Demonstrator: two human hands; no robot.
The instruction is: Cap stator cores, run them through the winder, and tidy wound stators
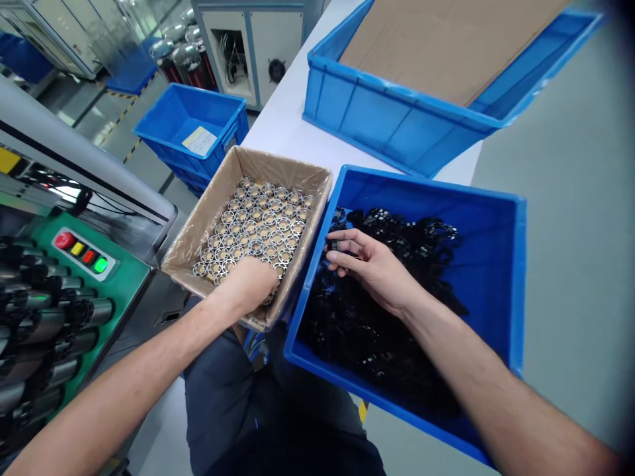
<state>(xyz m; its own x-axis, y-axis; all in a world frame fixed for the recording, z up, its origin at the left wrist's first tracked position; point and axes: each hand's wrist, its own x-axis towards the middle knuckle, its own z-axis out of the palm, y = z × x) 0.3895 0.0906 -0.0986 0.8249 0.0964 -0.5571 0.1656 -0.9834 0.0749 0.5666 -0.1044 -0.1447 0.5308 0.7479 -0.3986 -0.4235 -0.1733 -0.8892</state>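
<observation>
Right hand [380,271]: thumb and fingers pinching one small dark piece [334,245], over black parts [354,334] in a blue bin [496,271]. Left hand [252,283]: fingertips hidden, grip cannot be told, at the metal rings [250,227] inside a plastic-lined carton [282,170].

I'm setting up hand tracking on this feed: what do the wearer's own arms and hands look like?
The left hand, partly hidden, and right hand show no gloves or rings. The left forearm and right forearm show no sleeves, watch or markings.
</observation>
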